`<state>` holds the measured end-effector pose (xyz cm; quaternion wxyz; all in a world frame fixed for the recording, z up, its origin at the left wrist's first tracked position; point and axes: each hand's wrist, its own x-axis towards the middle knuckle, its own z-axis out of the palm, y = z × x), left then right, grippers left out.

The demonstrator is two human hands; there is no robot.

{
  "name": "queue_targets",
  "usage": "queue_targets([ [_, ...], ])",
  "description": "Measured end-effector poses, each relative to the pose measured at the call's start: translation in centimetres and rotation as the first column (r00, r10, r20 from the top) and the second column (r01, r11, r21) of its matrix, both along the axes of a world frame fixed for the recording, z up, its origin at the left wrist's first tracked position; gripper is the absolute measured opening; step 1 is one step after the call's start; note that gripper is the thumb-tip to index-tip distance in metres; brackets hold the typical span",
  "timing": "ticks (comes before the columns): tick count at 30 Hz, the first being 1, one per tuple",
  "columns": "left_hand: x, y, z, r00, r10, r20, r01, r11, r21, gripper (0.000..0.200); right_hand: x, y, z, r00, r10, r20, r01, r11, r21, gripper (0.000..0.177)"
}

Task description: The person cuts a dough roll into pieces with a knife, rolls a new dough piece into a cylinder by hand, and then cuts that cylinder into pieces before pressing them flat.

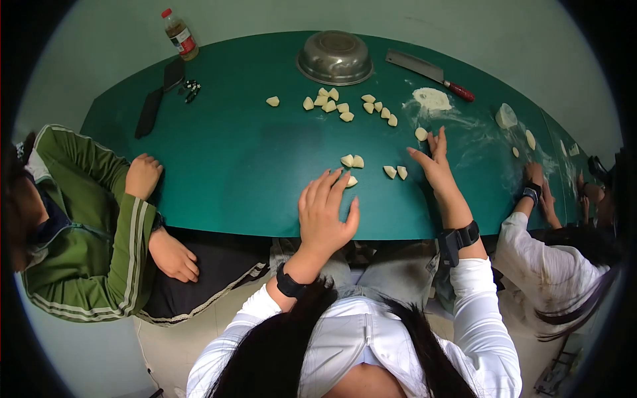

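My left hand [326, 213] lies with its fingers stretched out at the table's near edge, its fingertips right at a small dough piece [352, 181]. Two more dough pieces [353, 161] sit just beyond those fingertips. Over to the right, my right hand [439, 174] has thumb and fingers apart, holding nothing. A rounder dough piece [421, 134] rests just past its thumb, close to the fingertips. Between my hands lies a pair of dough pieces [395, 173]. Several others [330, 103] are scattered farther back.
On the green table [232, 132] are an upturned metal bowl [336, 56], a cleaver [424, 68], a flour pile [432, 99], a clear cup [506, 116], a bottle [180, 36] and a dark case [149, 113]. People sit on both sides; the right person's hand [535, 174] touches the table.
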<state>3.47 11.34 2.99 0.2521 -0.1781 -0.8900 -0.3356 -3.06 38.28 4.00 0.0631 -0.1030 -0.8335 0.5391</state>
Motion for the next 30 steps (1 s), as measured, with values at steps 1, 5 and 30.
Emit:
queue_targets([
  [1, -0.1, 0.1, 0.0, 1.0, -0.003, -0.002, 0.003, 1.0, 0.001, 0.048, -0.1, 0.0, 0.1, 1.0, -0.006, 0.003, 0.006, 1.0, -0.02, 0.124],
  [5, 0.0, 0.0, 0.0, 1.0, -0.011, 0.003, 0.011, 1.0, -0.017, 0.047, 0.0, 0.0, -0.1, 0.999, 0.028, 0.032, -0.031, 0.994, 0.106, 0.126],
  [30, -0.1, -0.1, 0.2, 1.0, -0.018, 0.015, 0.019, 0.999, -0.034, 0.045, -5.2, 8.1, -0.6, 0.983, 0.185, -0.001, -0.084, 0.448, 0.89, 0.109],
])
